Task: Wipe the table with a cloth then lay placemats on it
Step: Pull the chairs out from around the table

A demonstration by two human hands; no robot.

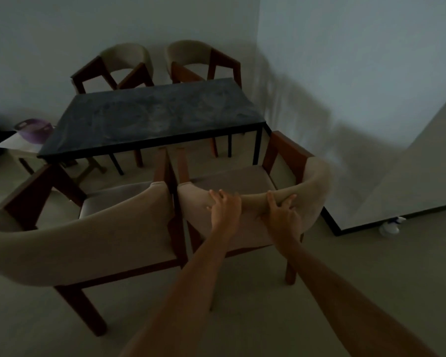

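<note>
1. Both hands grip the padded back of the near right chair [317, 186]: left hand [225, 208] and right hand [281, 211], fingers curled over its top edge.
2. The dark table [155, 117] stands just beyond that chair.
3. Another chair [75, 235] sits beside it on the left; two more stand across the table.

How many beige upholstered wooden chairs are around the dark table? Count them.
4. Two far chairs against the wall; one near-left; one near-right, gripped by both hands. None seems hidden.
</note>
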